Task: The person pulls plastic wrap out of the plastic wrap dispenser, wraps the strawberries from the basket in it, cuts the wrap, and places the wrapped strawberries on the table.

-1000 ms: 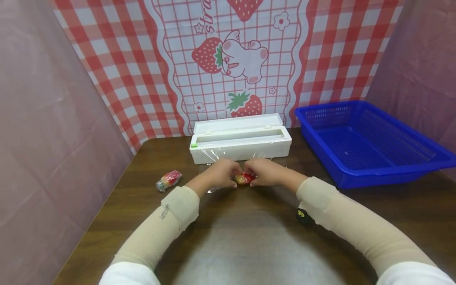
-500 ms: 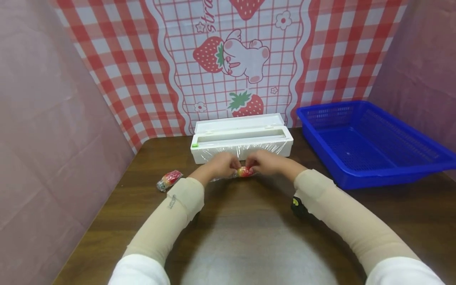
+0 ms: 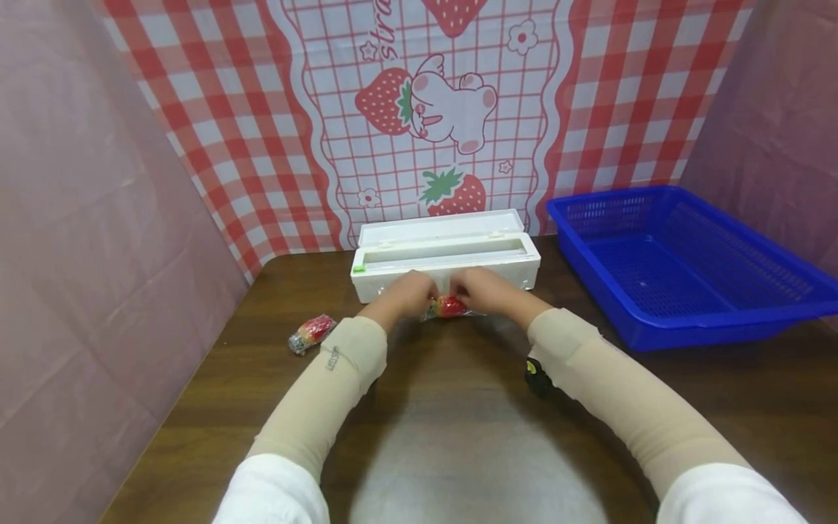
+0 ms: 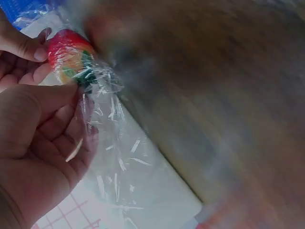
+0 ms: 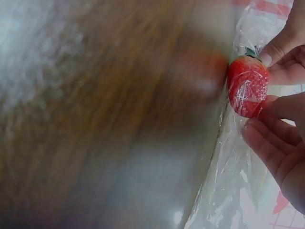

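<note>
Both hands meet at a red strawberry (image 3: 449, 306) with a yellowish shoulder and green leaves, just in front of the white cling film box (image 3: 527, 275). My left hand (image 3: 412, 292) pinches the film at the leafy end, thumb against the fingers. At the red tip, my right hand (image 3: 483, 290) holds the fruit and film between thumb and fingers. Clear cling film (image 4: 114, 157) covers the strawberry and spreads wrinkled in front of the box in the left wrist view. The right wrist view shows film pulled tight over the red skin.
Another film-wrapped strawberry (image 3: 311, 333) lies on the wooden table (image 3: 262, 407) to the left. A blue plastic basket (image 3: 681, 327) stands at the right. The box lid (image 3: 439, 225) is raised at the back, before a checked strawberry-print cloth (image 3: 262, 131).
Both hands and the strawberry have moved forward, closer to the box. The strawberry has rolled over within the film. The film stretched toward the box has slackened.
</note>
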The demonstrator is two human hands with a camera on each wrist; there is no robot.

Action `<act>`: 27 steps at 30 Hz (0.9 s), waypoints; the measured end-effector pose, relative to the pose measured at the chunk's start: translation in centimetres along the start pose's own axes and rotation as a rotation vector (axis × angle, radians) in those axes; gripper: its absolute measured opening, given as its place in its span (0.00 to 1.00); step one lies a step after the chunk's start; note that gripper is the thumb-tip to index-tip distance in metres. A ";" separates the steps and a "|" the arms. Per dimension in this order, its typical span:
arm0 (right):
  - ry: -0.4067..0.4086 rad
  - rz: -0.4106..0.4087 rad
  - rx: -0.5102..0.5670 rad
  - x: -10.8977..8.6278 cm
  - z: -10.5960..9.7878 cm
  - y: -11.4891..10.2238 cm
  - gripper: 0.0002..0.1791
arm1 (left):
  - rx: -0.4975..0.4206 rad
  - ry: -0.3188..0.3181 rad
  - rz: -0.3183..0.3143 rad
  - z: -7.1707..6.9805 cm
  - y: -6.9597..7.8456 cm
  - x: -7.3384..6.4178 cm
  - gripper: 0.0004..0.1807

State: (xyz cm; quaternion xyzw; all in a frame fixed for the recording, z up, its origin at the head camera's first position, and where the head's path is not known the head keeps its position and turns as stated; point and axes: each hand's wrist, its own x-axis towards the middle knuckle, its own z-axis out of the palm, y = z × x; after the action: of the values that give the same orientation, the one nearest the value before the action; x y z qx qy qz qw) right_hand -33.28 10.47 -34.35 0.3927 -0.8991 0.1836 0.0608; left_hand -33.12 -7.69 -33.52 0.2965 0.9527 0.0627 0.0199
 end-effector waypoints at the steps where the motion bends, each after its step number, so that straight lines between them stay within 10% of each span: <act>1: -0.002 0.000 -0.004 0.0 0.0 0.1 0.06 | -0.015 0.014 0.000 0.0 -0.1 0.0 0.08; 27: -0.016 -0.016 0.071 -0.9 0.2 1.7 0.10 | -0.254 0.102 0.003 1.2 -2.7 -1.7 0.14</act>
State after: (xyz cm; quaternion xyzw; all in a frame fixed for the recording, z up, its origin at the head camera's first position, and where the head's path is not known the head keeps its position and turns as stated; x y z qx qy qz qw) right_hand -33.89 12.00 -35.27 0.4032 -0.8894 0.2116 0.0413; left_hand -33.10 -10.72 -35.02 0.2893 0.9365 0.1978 0.0087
